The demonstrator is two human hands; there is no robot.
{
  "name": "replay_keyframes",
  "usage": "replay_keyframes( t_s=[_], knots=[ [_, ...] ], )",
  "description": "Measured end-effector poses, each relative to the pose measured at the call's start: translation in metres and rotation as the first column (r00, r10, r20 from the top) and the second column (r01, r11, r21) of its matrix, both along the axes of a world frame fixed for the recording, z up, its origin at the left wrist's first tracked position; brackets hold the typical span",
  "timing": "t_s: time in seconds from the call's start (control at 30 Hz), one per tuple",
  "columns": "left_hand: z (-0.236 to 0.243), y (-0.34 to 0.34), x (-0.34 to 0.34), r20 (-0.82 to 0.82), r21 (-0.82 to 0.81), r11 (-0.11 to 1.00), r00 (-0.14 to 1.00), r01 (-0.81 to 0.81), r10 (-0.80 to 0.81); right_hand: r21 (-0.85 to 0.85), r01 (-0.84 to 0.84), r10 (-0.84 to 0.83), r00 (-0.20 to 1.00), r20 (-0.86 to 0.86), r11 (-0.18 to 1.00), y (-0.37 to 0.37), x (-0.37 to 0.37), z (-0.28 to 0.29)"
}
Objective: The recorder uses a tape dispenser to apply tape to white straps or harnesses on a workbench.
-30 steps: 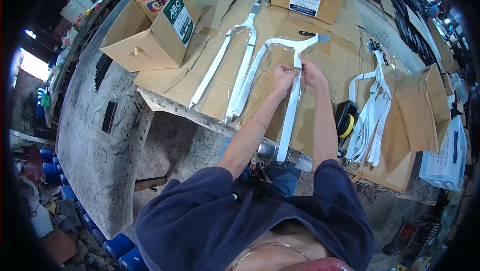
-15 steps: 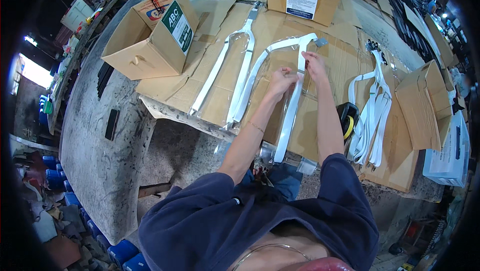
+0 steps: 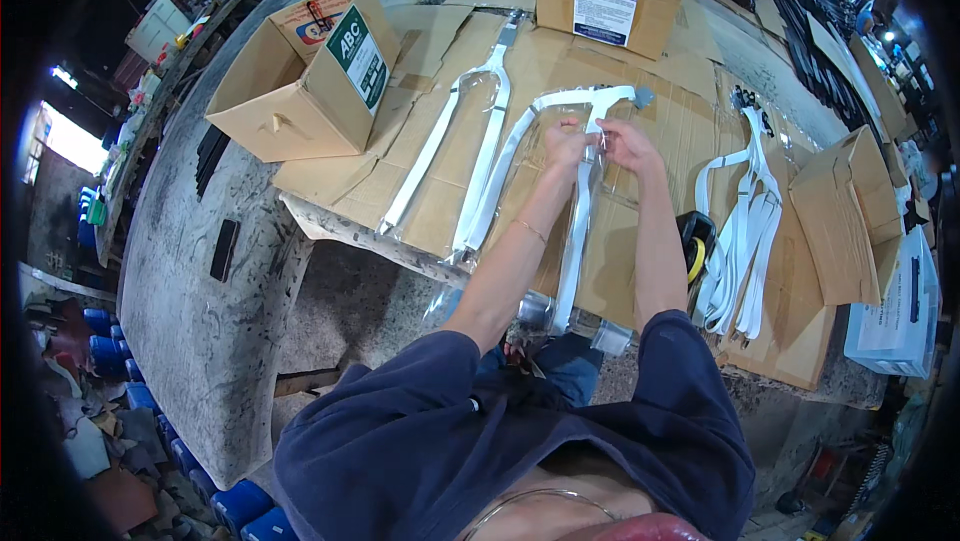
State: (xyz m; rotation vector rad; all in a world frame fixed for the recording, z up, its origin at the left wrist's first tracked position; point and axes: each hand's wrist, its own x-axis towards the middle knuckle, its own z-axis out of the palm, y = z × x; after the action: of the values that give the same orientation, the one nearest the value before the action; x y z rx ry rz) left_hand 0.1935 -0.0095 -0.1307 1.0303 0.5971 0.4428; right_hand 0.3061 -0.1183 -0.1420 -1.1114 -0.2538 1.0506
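A pair of white Y-shaped suspenders [image 3: 572,251] lies on a cardboard sheet [image 3: 400,196], with clear plastic around part of it. My left hand [image 3: 568,145] is closed on its right-hand strap, just below the junction. Close beside it, my right hand [image 3: 630,147] pinches the same strap, and the fingertips of both hands nearly meet. What the fingertips cover on the strap is hidden. To the left, another white pair of suspenders [image 3: 432,141] is spread flat in clear plastic. A bundle of white suspenders [image 3: 742,231] with dark clips at its top rests to the right.
An open cardboard box [image 3: 270,116] stands left, another box [image 3: 655,6] at the back, and a third box [image 3: 845,216] at right beside a clear plastic bin [image 3: 890,326]. A black-and-yellow object [image 3: 696,243] sits near my right forearm. A dark flat phone-like object [image 3: 225,249] lies far left.
My right hand has moved down and closer to my left hand, which has risen slightly. The strap between them has shifted, and its lower end has moved slightly.
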Motion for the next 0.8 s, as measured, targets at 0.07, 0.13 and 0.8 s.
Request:
replay_keyframes(
  t_s=[0.07, 0.13, 0.8],
  knots=[
    [-0.011, 0.001, -0.001, -0.072, 0.092, 0.996, 0.997, -0.005, 0.012, -0.053, 0.048, -0.051, 0.998, -0.046, 0.997, 0.009, -0.002, 0.005],
    [-0.023, -0.01, 0.001, -0.118, 0.158, 0.987, 0.993, 0.019, -0.001, -0.118, 0.28, -0.288, 0.955, -0.065, 0.953, 0.013, 0.009, 0.004],
    [-0.045, -0.004, 0.067, 0.235, -0.269, 0.963, 0.97, 0.004, 0.062, -0.142, 0.237, -0.235, 0.972, 0.032, 0.961, 0.007, 0.015, 0.041]
  ],
)
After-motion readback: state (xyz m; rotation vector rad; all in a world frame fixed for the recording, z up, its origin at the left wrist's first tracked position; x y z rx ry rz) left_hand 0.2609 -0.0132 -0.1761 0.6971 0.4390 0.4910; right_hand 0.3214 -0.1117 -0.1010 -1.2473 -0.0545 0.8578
